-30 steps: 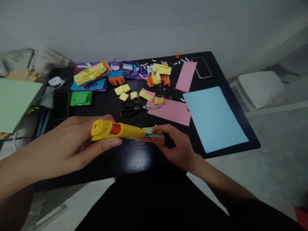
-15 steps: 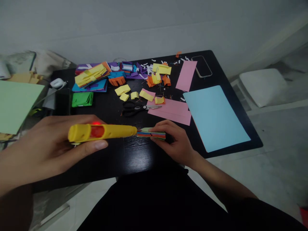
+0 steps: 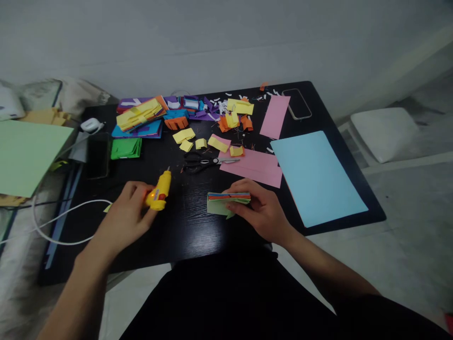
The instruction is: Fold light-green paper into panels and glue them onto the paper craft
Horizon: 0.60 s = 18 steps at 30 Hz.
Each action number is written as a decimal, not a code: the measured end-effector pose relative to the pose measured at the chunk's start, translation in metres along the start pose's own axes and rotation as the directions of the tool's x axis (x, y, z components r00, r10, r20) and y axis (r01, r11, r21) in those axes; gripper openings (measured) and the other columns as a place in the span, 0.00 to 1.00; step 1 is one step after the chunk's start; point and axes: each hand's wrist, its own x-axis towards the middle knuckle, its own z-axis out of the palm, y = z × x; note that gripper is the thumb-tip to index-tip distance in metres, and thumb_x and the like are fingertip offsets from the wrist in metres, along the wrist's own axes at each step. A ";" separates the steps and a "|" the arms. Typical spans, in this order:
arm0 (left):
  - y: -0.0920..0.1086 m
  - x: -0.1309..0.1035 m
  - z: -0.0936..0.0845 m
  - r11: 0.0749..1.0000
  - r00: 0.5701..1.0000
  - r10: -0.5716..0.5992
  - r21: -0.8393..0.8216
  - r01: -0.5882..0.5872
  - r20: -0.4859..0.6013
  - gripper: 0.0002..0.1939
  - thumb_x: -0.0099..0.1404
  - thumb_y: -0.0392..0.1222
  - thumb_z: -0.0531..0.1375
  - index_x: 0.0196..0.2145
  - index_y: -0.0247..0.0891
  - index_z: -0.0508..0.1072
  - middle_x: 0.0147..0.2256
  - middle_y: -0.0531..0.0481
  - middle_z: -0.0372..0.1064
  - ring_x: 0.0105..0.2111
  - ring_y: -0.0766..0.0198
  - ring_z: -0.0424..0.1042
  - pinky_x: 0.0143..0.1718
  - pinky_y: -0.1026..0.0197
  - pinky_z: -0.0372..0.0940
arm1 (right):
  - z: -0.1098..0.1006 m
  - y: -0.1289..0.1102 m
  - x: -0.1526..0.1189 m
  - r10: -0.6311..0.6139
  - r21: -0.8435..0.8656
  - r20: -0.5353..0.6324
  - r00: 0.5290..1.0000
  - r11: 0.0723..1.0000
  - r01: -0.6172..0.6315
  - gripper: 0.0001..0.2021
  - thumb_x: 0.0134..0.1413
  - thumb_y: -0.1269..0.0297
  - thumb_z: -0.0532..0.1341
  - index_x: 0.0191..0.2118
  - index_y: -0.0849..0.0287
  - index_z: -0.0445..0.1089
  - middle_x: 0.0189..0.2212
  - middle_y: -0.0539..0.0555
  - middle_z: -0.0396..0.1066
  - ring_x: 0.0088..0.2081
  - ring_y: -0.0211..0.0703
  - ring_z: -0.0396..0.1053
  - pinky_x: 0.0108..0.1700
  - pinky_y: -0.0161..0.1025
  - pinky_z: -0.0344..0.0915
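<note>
Left hand (image 3: 129, 215) closed around a yellow glue gun (image 3: 159, 190), nozzle aimed away toward the far side of the black table (image 3: 184, 226), gun body low over the tabletop or resting on it; which, cannot tell. Small orange-red glow at the gun's rear, next to the fingers. White cord (image 3: 60, 222) looping from under the left wrist off the table's left edge.

Right hand (image 3: 260, 212) gripping a folded stack of coloured paper (image 3: 226, 202), thumb on top, fingers curled beneath; green outer sheet facing the camera, red, blue and orange edges showing along the top. Stack near the front edge of the table, well apart from the glue gun.

Just beyond the stack, black-handled scissors (image 3: 205, 163) lying flat, blades pointing right and touching a pink sheet (image 3: 255, 167). Right of that, a large light-blue sheet (image 3: 316, 174) reaching the table's right edge. Farther back, a narrow pink strip (image 3: 275, 116) beside a phone case (image 3: 297, 104).

Along the far edge, heaps of yellow, orange, purple and blue paper scraps (image 3: 198, 118), plus a folded green piece (image 3: 126, 148) at the left, next to a dark phone (image 3: 98, 156). Off the table's left side, a pale green sheet (image 3: 26, 156).

No brand, label or writing legible anywhere.
</note>
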 end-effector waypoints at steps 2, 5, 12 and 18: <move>-0.007 -0.001 0.022 0.998 0.999 -0.031 0.050 0.031 0.010 0.20 0.66 0.47 0.55 0.52 0.37 0.70 0.50 0.36 0.66 0.47 0.44 0.73 0.50 0.43 0.72 | 0.000 -0.002 0.000 0.114 0.060 0.005 0.994 0.992 -0.114 0.08 0.58 0.64 0.73 0.44 0.50 0.80 0.41 0.50 0.78 0.43 0.42 0.76 0.44 0.40 0.74; -0.015 0.002 0.042 0.996 1.000 -0.021 0.089 0.023 -0.019 0.21 0.64 0.45 0.56 0.52 0.35 0.71 0.49 0.36 0.66 0.48 0.43 0.72 0.54 0.41 0.70 | -0.001 0.000 0.000 0.255 0.125 0.030 0.966 0.958 -0.257 0.11 0.55 0.61 0.74 0.44 0.51 0.80 0.38 0.49 0.80 0.40 0.42 0.78 0.43 0.41 0.75; 0.003 0.008 0.036 0.990 0.997 -0.043 0.131 0.052 -0.071 0.22 0.61 0.40 0.58 0.54 0.36 0.73 0.56 0.31 0.68 0.52 0.36 0.69 0.52 0.34 0.66 | 0.000 0.008 -0.001 0.304 0.108 0.019 0.953 0.946 -0.304 0.12 0.55 0.58 0.74 0.44 0.53 0.79 0.37 0.50 0.81 0.39 0.44 0.78 0.43 0.44 0.76; 0.087 0.005 0.024 0.768 0.992 -0.104 -0.640 0.031 -0.077 0.13 0.71 0.48 0.62 0.50 0.43 0.76 0.44 0.46 0.77 0.43 0.56 0.77 0.47 0.52 0.72 | 0.003 0.011 0.000 0.324 0.136 0.060 0.944 0.934 -0.329 0.13 0.53 0.60 0.75 0.44 0.54 0.81 0.38 0.51 0.81 0.40 0.44 0.78 0.46 0.43 0.74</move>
